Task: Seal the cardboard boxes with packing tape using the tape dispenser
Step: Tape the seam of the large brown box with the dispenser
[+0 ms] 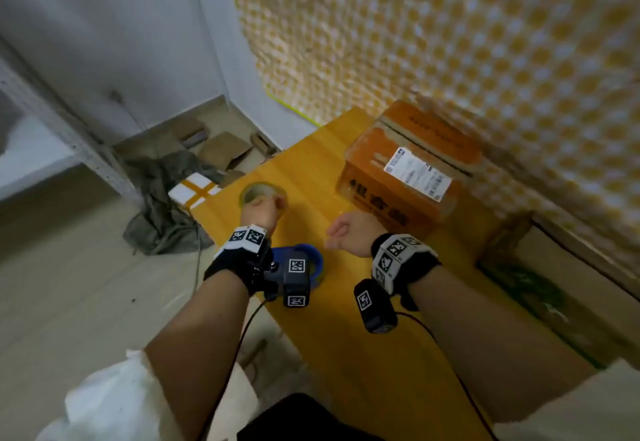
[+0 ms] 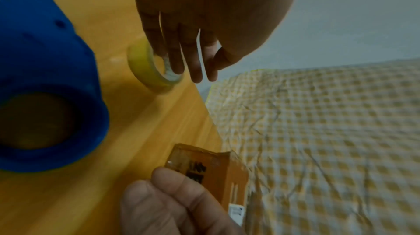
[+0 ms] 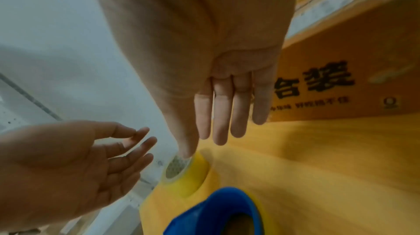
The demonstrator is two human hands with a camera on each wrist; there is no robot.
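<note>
Both forearms reach over the yellow table. On it, from big to small: an orange box at the far right, a blue dispenser near the wrists, a tape roll near the left edge. Left hand hovers over the roll, fingers straight and relaxed; right hand hangs slack, holding nothing.

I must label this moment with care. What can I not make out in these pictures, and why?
- Tape dispenser: head view, wrist camera covers most of it; both wrist views cut it at the edge.
- Label text on the cardboard box: head view, blurred, too small.
- Whether the left hand touches the tape roll: hand covers it in head view; left wrist view blurred.
</note>
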